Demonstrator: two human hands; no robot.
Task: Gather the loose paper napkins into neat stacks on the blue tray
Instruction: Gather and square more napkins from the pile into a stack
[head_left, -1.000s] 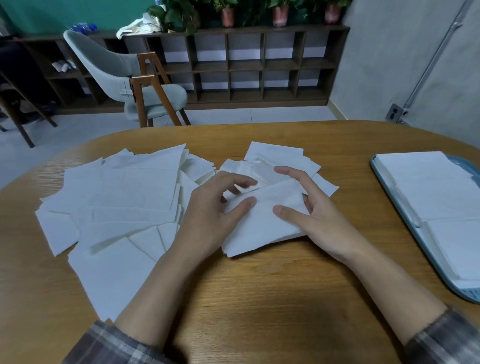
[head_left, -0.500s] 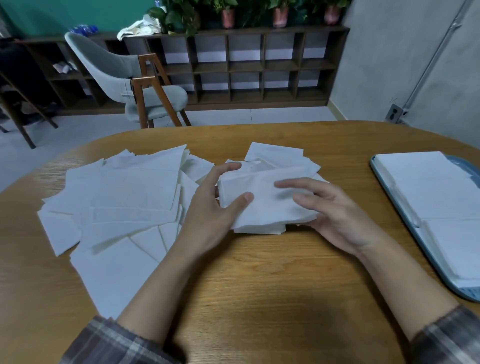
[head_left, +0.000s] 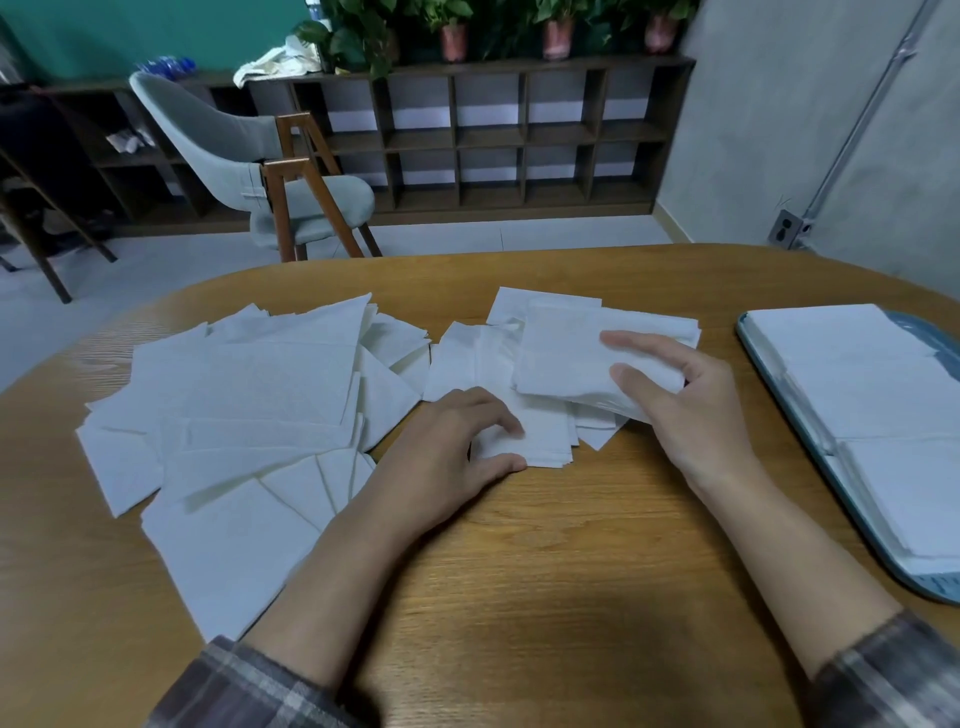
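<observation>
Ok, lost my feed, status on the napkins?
Right grip holds napkin bundle, raised. Left grip pinches small napkin stack. Blue tray right, path open.

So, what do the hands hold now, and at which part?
The right hand grips a small napkin bundle by its right edge. The left hand rests on the flat napkins at their near left corner; whether it grips them is unclear.

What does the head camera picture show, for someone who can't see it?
The right hand holds a bundle of napkins while the left hand rests on others. Loose napkins cover the wooden table; a blue tray holds stacks.
</observation>
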